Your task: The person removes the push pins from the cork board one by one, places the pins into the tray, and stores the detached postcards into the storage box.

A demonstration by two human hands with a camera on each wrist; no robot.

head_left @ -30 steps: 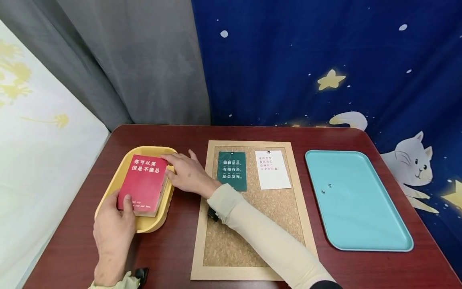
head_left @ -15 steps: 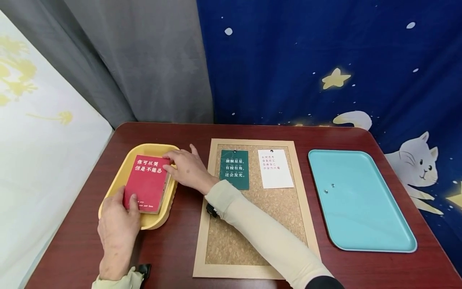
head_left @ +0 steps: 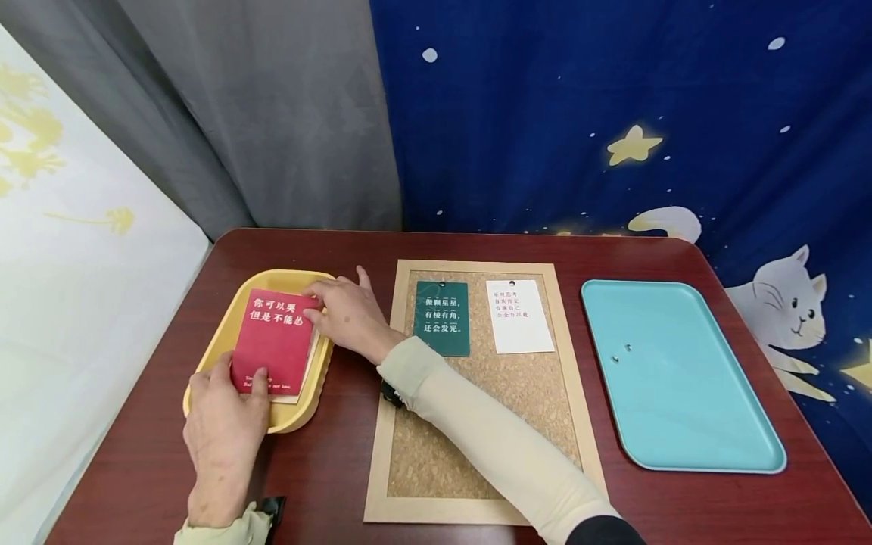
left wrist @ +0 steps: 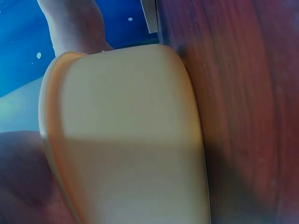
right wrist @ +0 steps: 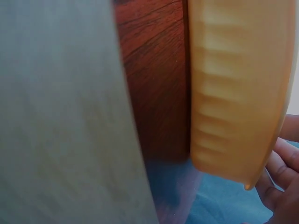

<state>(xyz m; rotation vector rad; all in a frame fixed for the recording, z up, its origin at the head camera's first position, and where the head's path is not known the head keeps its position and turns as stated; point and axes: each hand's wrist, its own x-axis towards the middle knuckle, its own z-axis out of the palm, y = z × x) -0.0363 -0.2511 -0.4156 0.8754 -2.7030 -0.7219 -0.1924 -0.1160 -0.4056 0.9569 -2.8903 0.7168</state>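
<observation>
A red card with white lettering (head_left: 275,344) lies on top of a stack of cards in the yellow basket (head_left: 312,401). Cream edges of the cards below (head_left: 286,399) show along its lower and right sides. My left hand (head_left: 225,424) holds the red card near its lower left corner, thumb on the front face. At the upper right corner, my right hand (head_left: 350,314) pinches the card between thumb and forefinger. In the left wrist view the basket's outer wall (left wrist: 126,130) hides the cards; the right wrist view shows its ribbed side (right wrist: 224,93).
A wood-framed corkboard (head_left: 477,424) lies mid-table, under my right forearm, with a green card (head_left: 441,322) and a white card (head_left: 521,325) on it. To the right stands a blue tray (head_left: 688,393) holding small shiny pieces (head_left: 616,359). Curtains (head_left: 293,121) hang behind the table.
The red card has slid slightly up and left over the stack, so the cream edges beneath show more. Both hands remain at its corners. The view shifted a little.
</observation>
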